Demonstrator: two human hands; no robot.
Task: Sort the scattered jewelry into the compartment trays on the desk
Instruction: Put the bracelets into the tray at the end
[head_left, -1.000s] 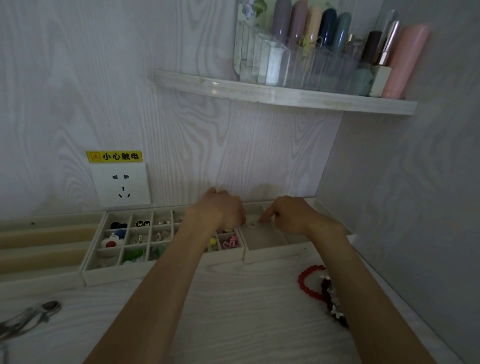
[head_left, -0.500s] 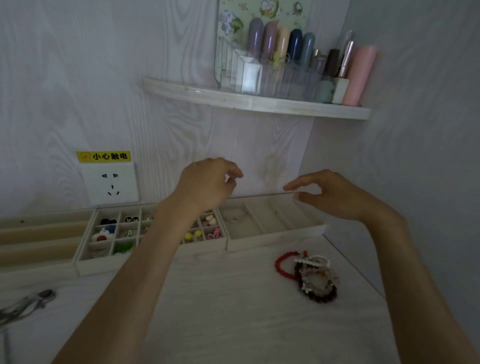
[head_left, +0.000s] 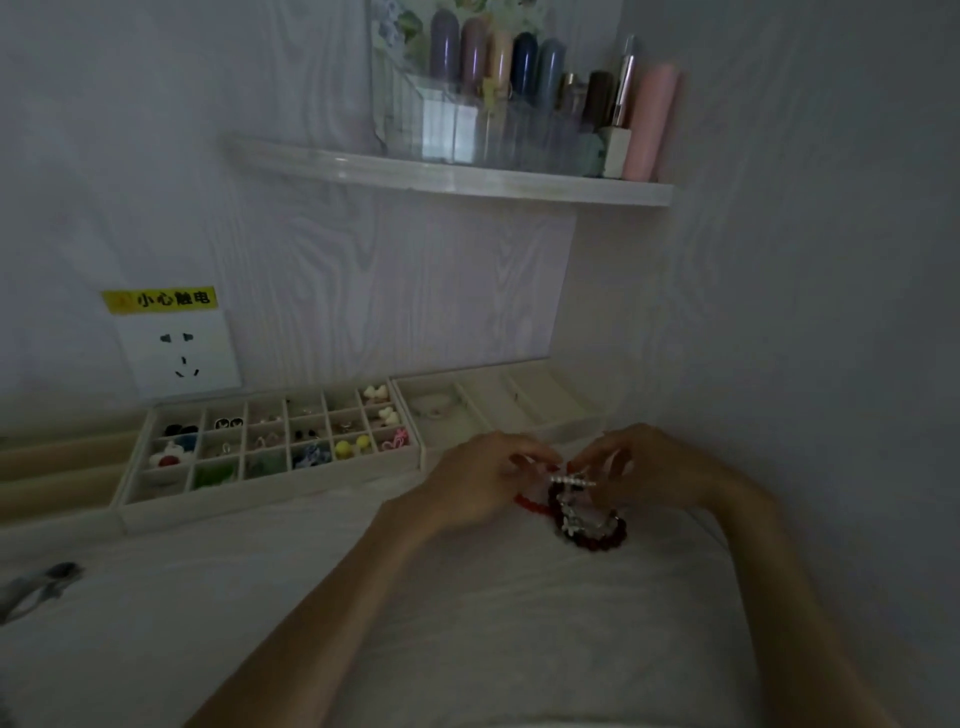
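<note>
A pile of bracelets lies on the white desk in front of the right tray: a red bead bracelet (head_left: 529, 503), a dark red bead bracelet (head_left: 602, 540) and a white bead bracelet (head_left: 571, 481) on top. My left hand (head_left: 480, 480) and my right hand (head_left: 647, 467) meet over the pile, fingers curled, each pinching an end of the white bead bracelet. The small-compartment tray (head_left: 270, 493) holds earrings and charms. The long-compartment tray (head_left: 571, 430) has a ring-shaped piece (head_left: 434, 410) in its left slot.
A beige slotted tray (head_left: 52, 470) sits at far left. A wall socket (head_left: 179, 353) is above the trays. A shelf (head_left: 452, 176) with bottles hangs overhead. A metal object (head_left: 36, 587) lies at the desk's left edge. The right wall stands close.
Both hands dropped from above the trays to the bracelet pile on the desk and took hold of the white bead bracelet. The view tilted and darkened.
</note>
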